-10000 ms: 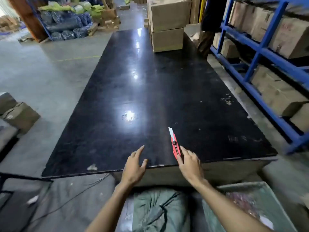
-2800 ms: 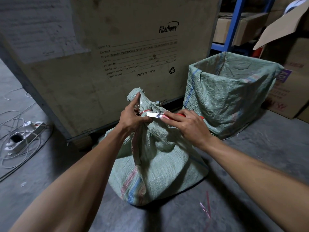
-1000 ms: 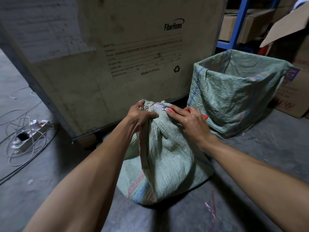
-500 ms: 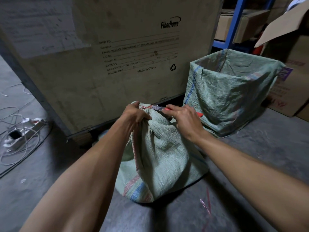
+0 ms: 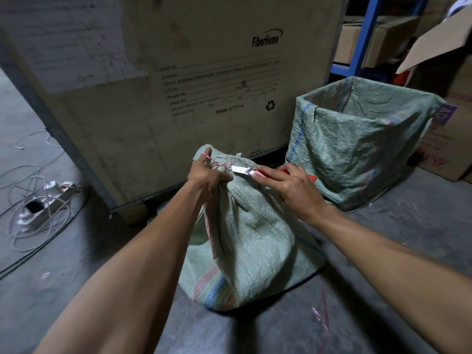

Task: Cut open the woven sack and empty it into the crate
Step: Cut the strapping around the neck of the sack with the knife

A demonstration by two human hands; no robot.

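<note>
A green woven sack [image 5: 250,241] stands on the concrete floor, its neck bunched and tied with thin red string [image 5: 217,163]. My left hand [image 5: 207,176] grips the gathered neck just below the tie. My right hand [image 5: 291,187] holds a red utility knife [image 5: 258,172], whose extended blade lies against the sack top beside the string. To the right stands a crate lined with green woven fabric [image 5: 357,144], open at the top; its inside is mostly hidden.
A large FiberHome shipping box [image 5: 178,80] stands right behind the sack. Cables and a power strip [image 5: 43,208] lie on the floor at left. Blue shelving [image 5: 362,39] and cardboard boxes [image 5: 449,139] stand at right. A red plastic scrap [image 5: 321,315] lies near front.
The sack's tied top and red string now show above my left hand, and the knife blade has come into clearer view beside the tie. Both hands have stayed at the neck.
</note>
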